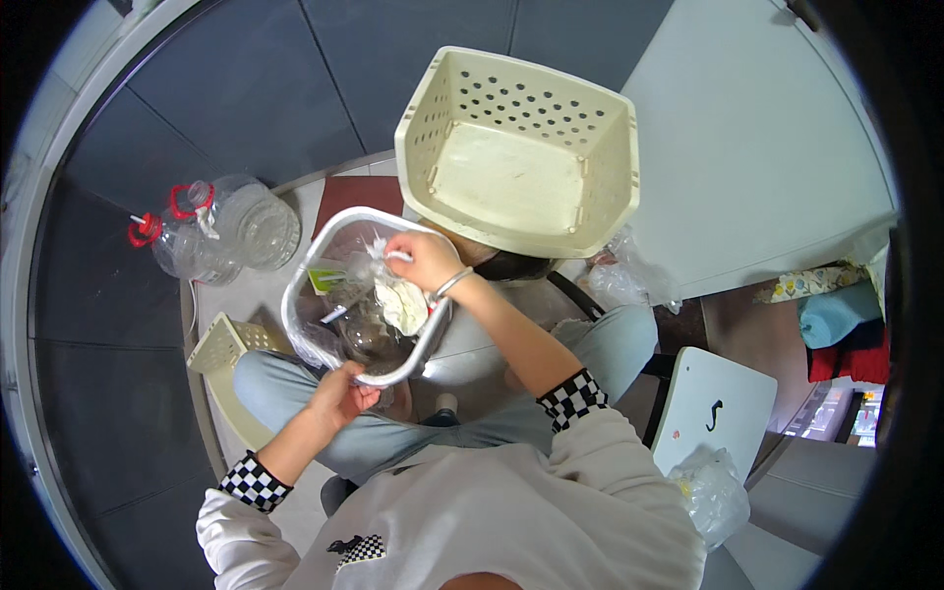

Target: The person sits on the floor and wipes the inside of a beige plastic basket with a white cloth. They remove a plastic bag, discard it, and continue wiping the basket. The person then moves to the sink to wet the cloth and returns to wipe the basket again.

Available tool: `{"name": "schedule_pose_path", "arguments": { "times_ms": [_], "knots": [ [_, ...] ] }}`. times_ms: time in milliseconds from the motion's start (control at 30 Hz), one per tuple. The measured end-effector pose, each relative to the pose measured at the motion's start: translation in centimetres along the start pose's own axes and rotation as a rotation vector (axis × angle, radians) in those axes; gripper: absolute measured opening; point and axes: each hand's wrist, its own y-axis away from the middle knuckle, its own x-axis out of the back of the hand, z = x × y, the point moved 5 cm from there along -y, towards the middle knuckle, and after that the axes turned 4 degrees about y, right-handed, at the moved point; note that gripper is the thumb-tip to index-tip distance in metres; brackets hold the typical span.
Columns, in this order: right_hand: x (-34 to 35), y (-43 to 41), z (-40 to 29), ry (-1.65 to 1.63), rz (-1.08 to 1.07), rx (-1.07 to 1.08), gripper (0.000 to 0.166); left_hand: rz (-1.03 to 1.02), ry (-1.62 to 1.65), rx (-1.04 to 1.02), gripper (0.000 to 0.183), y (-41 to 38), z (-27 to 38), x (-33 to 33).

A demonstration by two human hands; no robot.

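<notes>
Between my knees stands a whitish plastic bin (293, 313) with a thin bag over its rim. Inside lie a crumpled pale wrapper or tissue (402, 306), a clear plastic container (366, 339), a green piece of packaging (321, 280) and a white straw-like stick (335, 315). My left hand (345, 397) grips the bin's near rim, thumb on top. Over the far right part of the bin, my right hand (422, 259) pinches a small white item (398, 256), with thin clear plastic close to its fingers. What exactly the white item is, I cannot tell.
Beyond the bin stands a large cream plastic basket (516, 177). Large clear bottles (269, 228) with red handles stand at the left, near a small cream basket (236, 343). Clear plastic bags (623, 276) lie at the right. A white stool or chair (715, 413) holds another bag (712, 494).
</notes>
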Motion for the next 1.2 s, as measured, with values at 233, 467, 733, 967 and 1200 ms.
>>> {"name": "schedule_pose_path", "arguments": {
  "times_ms": [233, 467, 733, 967, 1200],
  "knots": [
    [-2.8, -2.8, 0.9, -0.854, -0.005, -0.204, 0.017, 0.22, 0.192, -0.154, 0.021, -6.1, 3.8, 3.1],
    [-6.6, -6.0, 3.8, -1.295, -0.092, -0.549, 0.02, 0.513, 0.405, -0.28, 0.017, -19.9, 6.3, 9.8],
    [-10.8, -13.8, 4.0, -1.499, -0.196, -0.63, 0.021, 0.306, 0.569, -0.076, 0.04, -20.6, 5.3, 5.6],
    [-12.5, -14.5, -2.4, -1.742, -0.351, -0.895, 0.033, -0.219, 0.64, 0.184, 0.034, -12.9, 3.5, 5.5],
    [-6.9, -14.9, -15.3, -1.879, -0.384, -1.006, 0.034, -0.022, 0.835, -0.173, 0.024, 8.0, 11.2, 11.8]
  ]
}}
